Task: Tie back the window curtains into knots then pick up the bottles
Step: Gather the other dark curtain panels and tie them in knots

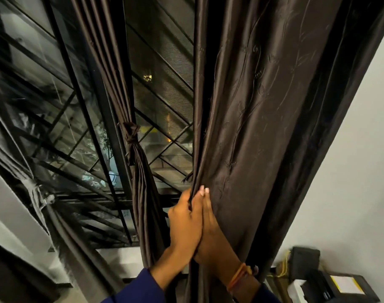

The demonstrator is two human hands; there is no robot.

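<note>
Hands: I am pinching the loose curtain's (263, 110) inner edge with my left hand (185, 224); my right hand (215, 232) is lying flat against the cloth, not closed on it.
Loose curtain: hanging right of the window grille (162, 88).
Knotted curtain (132, 141): hanging left, already tied.
Technique: I am judging I should gather all pleats first.
Bottles: not in view.

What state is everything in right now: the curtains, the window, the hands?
Middle curtain: gathered, tied.
Left curtain: gathered, tied.
Right curtain: hanging loose, untied.
Left hand: gripping right curtain's edge.
Right hand: flat against same curtain.
Window: uncovered between curtains; dark outside.
</note>
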